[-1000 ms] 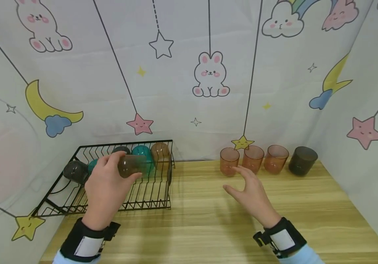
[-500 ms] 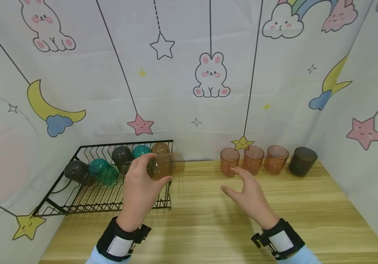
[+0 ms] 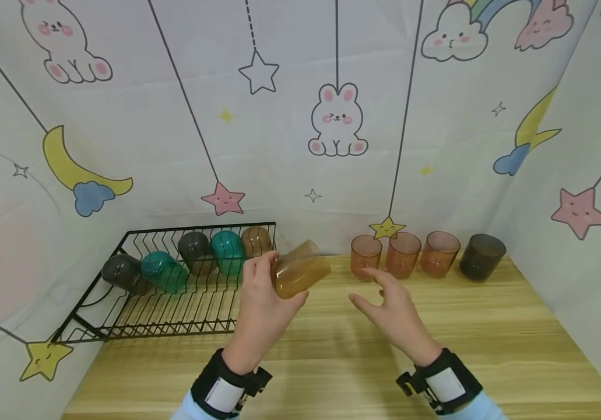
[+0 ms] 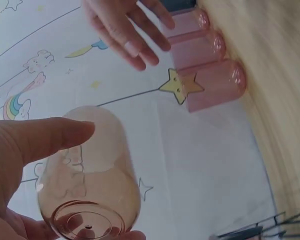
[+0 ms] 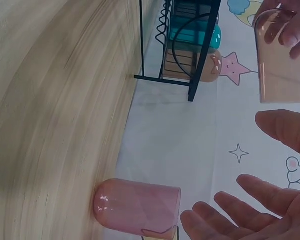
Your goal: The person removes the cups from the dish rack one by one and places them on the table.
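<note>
My left hand (image 3: 264, 315) grips a clear amber cup (image 3: 302, 274) above the table, just right of the rack. The cup lies tilted, its mouth toward the upper right. In the left wrist view, thumb and fingers wrap the cup (image 4: 92, 175) near its rounded base. My right hand (image 3: 397, 312) holds nothing; thumb and fingers are spread apart in front of the upright pink cups. The nearest pink cup (image 3: 365, 256) stands partly behind its fingertips. In the right wrist view, the amber cup (image 5: 285, 70) shows beyond the right thumb.
On the left, a black wire rack (image 3: 185, 332) bears several upside-down cups, including a teal cup (image 3: 228, 252) and a brown cup (image 3: 256, 240). Two more pink cups and a dark grey cup (image 3: 482, 256) line the back right of the wooden table (image 3: 331, 373). A printed curtain hangs behind.
My left hand has carried the amber cup rightward, from over the rack to beyond its right edge, and the cup has turned from level to tilted. The right hand has barely moved.
</note>
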`<state>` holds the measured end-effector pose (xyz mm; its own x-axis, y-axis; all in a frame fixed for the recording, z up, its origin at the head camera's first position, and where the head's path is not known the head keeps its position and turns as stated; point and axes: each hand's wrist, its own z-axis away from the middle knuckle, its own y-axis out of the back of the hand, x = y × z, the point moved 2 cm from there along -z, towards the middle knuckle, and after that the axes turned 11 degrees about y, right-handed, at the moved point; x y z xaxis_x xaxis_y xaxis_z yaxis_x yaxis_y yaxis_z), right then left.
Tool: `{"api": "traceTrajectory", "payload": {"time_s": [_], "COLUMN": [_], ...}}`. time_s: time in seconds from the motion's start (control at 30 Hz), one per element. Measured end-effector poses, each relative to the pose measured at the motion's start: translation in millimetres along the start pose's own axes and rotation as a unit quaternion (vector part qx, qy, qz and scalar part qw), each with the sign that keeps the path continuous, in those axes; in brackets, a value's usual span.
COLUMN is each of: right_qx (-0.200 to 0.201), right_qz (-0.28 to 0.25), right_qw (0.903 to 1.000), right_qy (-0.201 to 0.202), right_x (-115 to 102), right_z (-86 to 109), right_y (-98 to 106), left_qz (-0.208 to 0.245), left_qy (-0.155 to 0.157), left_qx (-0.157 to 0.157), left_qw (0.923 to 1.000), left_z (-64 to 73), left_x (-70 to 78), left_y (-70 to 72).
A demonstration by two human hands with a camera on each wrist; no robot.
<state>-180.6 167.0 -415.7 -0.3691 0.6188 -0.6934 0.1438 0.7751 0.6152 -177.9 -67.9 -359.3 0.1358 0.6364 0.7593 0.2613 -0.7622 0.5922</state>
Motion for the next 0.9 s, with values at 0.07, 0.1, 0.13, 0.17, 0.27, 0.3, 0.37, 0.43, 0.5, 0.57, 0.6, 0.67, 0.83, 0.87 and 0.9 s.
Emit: {"api": "traceTrajectory", "payload": {"time_s": [0.07,0.1,0.13,0.17,0.27,0.3,0.37,0.43,0.5,0.57,0.6,0.67,0.83,0.87,0.9], "right_qx": [-0.003,-0.003,-0.004,-0.004,-0.003,-0.002,0.002,0.005,0.007,0.008,0.008,0.008,0.010,0.010,0.010], "right_qz": [-0.015,-0.022,-0.030,-0.038,-0.065,-0.072,-0.084,-0.088,-0.088,-0.091,-0.094,-0.101,-0.117,-0.118,-0.118], "right_qw": [0.9999,0.9997,0.9995,0.9993,0.9978,0.9973,0.9964,0.9961,0.9961,0.9958,0.9956,0.9948,0.9931,0.9929,0.9929], "right_qy": [-0.001,-0.001,-0.002,-0.003,-0.007,-0.008,-0.010,-0.009,-0.005,-0.001,0.000,0.000,-0.007,-0.009,-0.010], "right_x": [0,-1,-1,-2,-5,-7,-10,-13,-15,-16,-17,-18,-19,-20,-20], "right_z": [0.4,0.7,0.9,1.0,0.8,0.8,0.3,-0.5,-1.1,-1.7,-1.8,-1.9,-1.5,-1.3,-1.0], "right_y": [-1,-2,-2,-2,-2,-2,-1,0,0,0,0,0,-2,-2,-2], "left_qz": [0.007,0.011,0.014,0.016,0.010,0.012,0.018,0.028,0.038,0.039,0.040,0.041,0.047,0.049,0.053], "left_qy": [0.002,0.004,0.005,0.001,-0.006,-0.008,-0.011,-0.007,-0.002,0.003,0.004,0.005,0.003,0.003,0.004], "left_qx": [-0.008,-0.012,-0.015,-0.016,-0.012,-0.013,-0.016,-0.024,-0.034,-0.040,-0.042,-0.044,-0.047,-0.048,-0.049], "left_qw": [0.9999,0.9999,0.9998,0.9998,0.9999,0.9998,0.9996,0.9993,0.9987,0.9984,0.9983,0.9982,0.9978,0.9976,0.9974], "left_z": [2.6,3.8,4.7,5.2,6.8,7.3,8.1,9.2,10.3,11.5,12.1,13.3,16.4,16.9,17.5], "left_x": [-0.4,-0.7,-1.0,-1.1,-0.9,-0.8,-0.4,-0.4,-0.1,0.4,0.7,1.2,0.8,0.5,0.0], "left_y": [-6.2,-9.2,-11.8,-14.2,-19.8,-21.4,-24.5,-27.4,-29.8,-32.1,-33.0,-34.7,-38.6,-39.3,-40.0]}}
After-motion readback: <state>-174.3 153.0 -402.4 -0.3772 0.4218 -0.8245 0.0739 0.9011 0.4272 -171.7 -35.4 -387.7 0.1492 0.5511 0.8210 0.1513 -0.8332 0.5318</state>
